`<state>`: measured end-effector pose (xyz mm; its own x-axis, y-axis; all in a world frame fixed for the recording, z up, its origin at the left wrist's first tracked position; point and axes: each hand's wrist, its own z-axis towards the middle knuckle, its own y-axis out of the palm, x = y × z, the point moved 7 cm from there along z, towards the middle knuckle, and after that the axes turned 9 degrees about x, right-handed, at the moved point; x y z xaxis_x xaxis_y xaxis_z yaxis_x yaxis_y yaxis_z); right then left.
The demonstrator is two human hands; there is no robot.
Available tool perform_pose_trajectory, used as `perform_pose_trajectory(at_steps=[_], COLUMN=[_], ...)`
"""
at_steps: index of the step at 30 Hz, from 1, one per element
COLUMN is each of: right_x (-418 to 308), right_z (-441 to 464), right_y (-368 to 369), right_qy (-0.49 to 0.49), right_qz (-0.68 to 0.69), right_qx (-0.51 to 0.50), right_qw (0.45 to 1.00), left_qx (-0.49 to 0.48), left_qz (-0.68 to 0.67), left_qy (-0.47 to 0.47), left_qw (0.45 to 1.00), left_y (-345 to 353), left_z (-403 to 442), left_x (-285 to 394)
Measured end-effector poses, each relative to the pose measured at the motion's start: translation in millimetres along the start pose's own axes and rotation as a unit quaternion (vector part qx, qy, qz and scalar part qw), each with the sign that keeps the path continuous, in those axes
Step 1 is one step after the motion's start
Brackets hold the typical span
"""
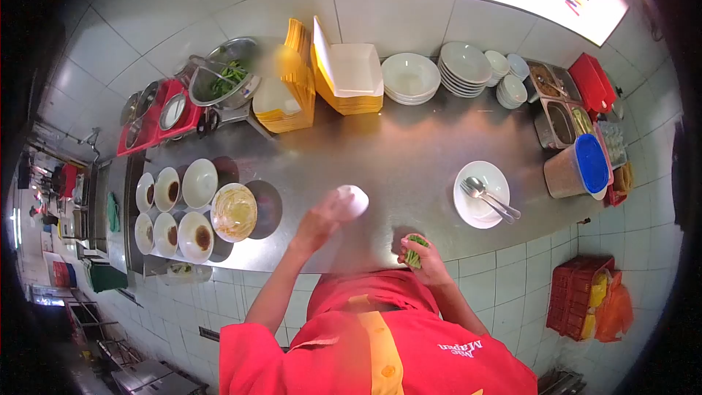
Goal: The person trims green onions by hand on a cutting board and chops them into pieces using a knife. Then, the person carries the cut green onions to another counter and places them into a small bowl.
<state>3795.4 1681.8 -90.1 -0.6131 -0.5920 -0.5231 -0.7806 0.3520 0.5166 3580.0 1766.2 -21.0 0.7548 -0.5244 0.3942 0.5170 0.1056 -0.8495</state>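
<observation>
Over the middle of the steel counter, my left hand [316, 225] is closed on a small white bowl [354, 202], which is tilted and partly smeared by motion. Near the counter's front edge, my right hand [431, 266] grips a bunch of cut green vegetables [416, 251]; their exact kind is too small to tell. Left of my left hand, a bowl smeared with orange-brown residue [234, 212] sits beside several white bowls, most with dark sauce in them [196, 237]. A white plate [468, 216] with a spoon and a fork [488, 196] lies to the right of both hands.
Along the back wall stand a metal bowl of greens [229, 80], yellow-edged takeaway boxes [349, 102], and stacked white bowls [411, 78] and plates [466, 67]. At right are metal food containers [556, 123] and a blue-lidded tub [591, 164]. A red crate [578, 296] is on the floor.
</observation>
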Motion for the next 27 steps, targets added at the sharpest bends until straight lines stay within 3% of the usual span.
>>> perform_pose_trajectory(at_steps=[4,7,8,10,11,13,15,17,18,19,21,23,25,26,27], right_x=[6,3,2,4,3,2,0,-3,-4,-2,-2,0,3,8,8], right_z=[4,5,6,8,9,9,6,4,4,6,11,16,22,30,39], right_y=[7,15,15,16,19,27,44,58,64,69,86,109,134,144,158], right_qy=[0.018,0.001,-0.006,-0.010,-0.011,-0.007,-0.005,-0.010,-0.019,-0.012,-0.030,-0.034,-0.082,-0.080,-0.166], right_qz=[0.001,0.003,0.004,0.004,0.007,0.002,0.000,-0.035,-0.065,-0.071,-0.178,-0.226,-0.398,-0.403,-0.497], right_qx=[-0.018,-0.023,-0.014,-0.006,-0.010,-0.015,-0.036,-0.045,-0.052,-0.049,-0.089,-0.102,-0.094,-0.096,-0.126], right_qw=[1.000,1.000,1.000,1.000,1.000,1.000,0.999,0.998,0.996,0.996,0.980,0.968,0.909,0.907,0.842], left_qx=[-0.011,0.027,0.058,0.116,0.118,0.109,0.101,0.044,0.041,0.043,0.003,0.018,0.032,0.066,0.101], left_qz=[0.027,-0.022,-0.117,-0.306,-0.307,-0.531,-0.541,-0.509,-0.458,-0.461,-0.278,-0.266,-0.253,-0.273,-0.293], left_qy=[0.098,0.034,-0.101,-0.340,-0.343,-0.459,-0.452,-0.468,-0.461,-0.468,-0.390,-0.382,-0.372,-0.379,-0.385], left_qw=[0.995,0.999,0.986,0.882,0.880,0.704,0.702,0.721,0.759,0.753,0.878,0.885,0.893,0.882,0.870], left_y=[16,-5,-19,-19,-17,6,15,27,30,32,28,24,17,9,3], left_z=[-4,0,1,-17,-23,-49,-65,-82,-88,-95,-97,-98,-97,-95,-93], left_x=[20,9,-7,-40,-47,-67,-77,-80,-85,-88,-93,-93,-87,-84,-82])
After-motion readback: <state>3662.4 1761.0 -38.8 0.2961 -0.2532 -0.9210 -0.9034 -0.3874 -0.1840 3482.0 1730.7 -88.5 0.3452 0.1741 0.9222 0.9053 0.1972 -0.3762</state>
